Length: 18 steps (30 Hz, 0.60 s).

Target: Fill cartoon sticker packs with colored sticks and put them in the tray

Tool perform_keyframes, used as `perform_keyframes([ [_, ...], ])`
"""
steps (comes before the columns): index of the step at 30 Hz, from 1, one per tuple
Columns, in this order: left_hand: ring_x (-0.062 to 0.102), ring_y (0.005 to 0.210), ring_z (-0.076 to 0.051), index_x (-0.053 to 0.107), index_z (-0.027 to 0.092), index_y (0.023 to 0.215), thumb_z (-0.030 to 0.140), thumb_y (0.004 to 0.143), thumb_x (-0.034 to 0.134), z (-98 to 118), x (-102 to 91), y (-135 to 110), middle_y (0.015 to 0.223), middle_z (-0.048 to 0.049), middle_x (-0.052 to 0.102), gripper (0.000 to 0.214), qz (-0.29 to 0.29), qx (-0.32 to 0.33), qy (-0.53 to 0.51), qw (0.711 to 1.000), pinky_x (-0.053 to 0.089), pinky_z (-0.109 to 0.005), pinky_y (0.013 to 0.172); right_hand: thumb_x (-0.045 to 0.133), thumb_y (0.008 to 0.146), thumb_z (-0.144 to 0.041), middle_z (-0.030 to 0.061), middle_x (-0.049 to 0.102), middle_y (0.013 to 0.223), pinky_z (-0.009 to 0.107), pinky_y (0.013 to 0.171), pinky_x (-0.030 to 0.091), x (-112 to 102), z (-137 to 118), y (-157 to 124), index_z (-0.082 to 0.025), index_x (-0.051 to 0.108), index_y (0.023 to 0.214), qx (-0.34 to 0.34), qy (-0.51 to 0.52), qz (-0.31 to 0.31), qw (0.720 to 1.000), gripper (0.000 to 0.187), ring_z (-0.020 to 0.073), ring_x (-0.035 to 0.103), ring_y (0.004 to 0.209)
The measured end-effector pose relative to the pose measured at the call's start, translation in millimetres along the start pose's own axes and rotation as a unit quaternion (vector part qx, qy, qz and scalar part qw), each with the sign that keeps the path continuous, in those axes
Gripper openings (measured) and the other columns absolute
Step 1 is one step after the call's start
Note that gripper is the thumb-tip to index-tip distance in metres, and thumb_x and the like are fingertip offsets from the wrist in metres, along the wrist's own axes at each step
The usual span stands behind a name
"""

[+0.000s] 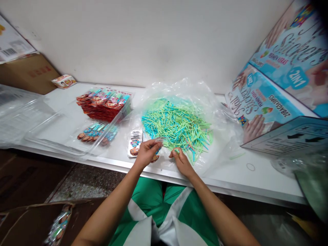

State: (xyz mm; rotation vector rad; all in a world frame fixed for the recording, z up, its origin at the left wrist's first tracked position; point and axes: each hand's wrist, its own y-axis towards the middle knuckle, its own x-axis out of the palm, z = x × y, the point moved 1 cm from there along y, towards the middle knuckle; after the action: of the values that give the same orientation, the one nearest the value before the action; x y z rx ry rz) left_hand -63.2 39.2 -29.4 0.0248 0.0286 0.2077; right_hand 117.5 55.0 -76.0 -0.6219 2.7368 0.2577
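Observation:
My left hand [148,152] is closed in a pinch on a small clear packet [155,158] with a brown cartoon head, at the front of the table. My right hand [181,161] is just to the right of it, fingers curled together; a bit of green shows at the fingertips, too small to name. Behind both hands a heap of thin green and blue sticks [174,119] lies on a spread clear plastic bag [217,116]. Beside my left hand, a stack of small printed cards [135,142] with the same cartoon head rests on the table.
Left of the heap, a clear plastic tray [69,150] holds a tall pile of red packets [99,106] and a row of blue ones [93,132]. Nail sticker boxes [258,99] stand at the right. A rubber band [250,167] lies nearby. An open carton [33,225] sits below left.

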Motion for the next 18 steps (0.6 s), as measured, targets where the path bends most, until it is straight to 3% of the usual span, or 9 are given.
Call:
perform_keyframes([
  [3,0.066,0.070,-0.020,0.067,0.011,0.080,0.036,0.067,0.071,-9,4.6,-11,0.074,-0.0076,0.071,0.029,-0.019,-0.088,-0.063,0.994,0.049,-0.031,0.068,0.028,0.093,-0.040,-0.0005,0.056,0.072,0.028,0.068,0.041,-6,-7,1,-0.022,0.044,0.090,0.006,-0.023,-0.030,0.999,0.024,0.0144,0.054,0.068],
  [8,0.066,0.070,-0.018,0.064,0.010,0.089,0.034,0.063,0.074,-15,7.9,-26,0.076,-0.0093,0.071,0.037,-0.041,-0.159,-0.132,0.978,0.049,-0.030,0.070,0.029,0.093,-0.038,-0.0012,0.049,0.069,0.028,0.061,0.037,-20,-19,1,-0.023,0.039,0.090,-0.008,-0.121,-0.062,0.991,0.019,0.0170,0.051,0.066],
  [12,0.065,0.067,-0.018,0.065,0.010,0.094,0.038,0.065,0.073,-17,10.8,-32,0.075,-0.0089,0.071,0.041,-0.056,-0.184,-0.166,0.967,0.049,-0.031,0.071,0.029,0.093,-0.037,-0.0019,0.046,0.067,0.027,0.059,0.035,-23,-28,2,-0.023,0.034,0.084,-0.016,-0.172,-0.098,0.980,0.018,0.0168,0.050,0.064],
  [18,0.064,0.072,-0.018,0.071,0.009,0.078,0.040,0.065,0.072,-18,8.9,-35,0.076,-0.0097,0.070,0.034,-0.057,-0.169,-0.116,0.977,0.046,-0.029,0.072,0.026,0.095,-0.037,-0.0004,0.050,0.069,0.028,0.060,0.036,-29,-44,6,-0.022,0.037,0.086,-0.043,-0.211,-0.133,0.967,0.020,0.0168,0.051,0.065],
])
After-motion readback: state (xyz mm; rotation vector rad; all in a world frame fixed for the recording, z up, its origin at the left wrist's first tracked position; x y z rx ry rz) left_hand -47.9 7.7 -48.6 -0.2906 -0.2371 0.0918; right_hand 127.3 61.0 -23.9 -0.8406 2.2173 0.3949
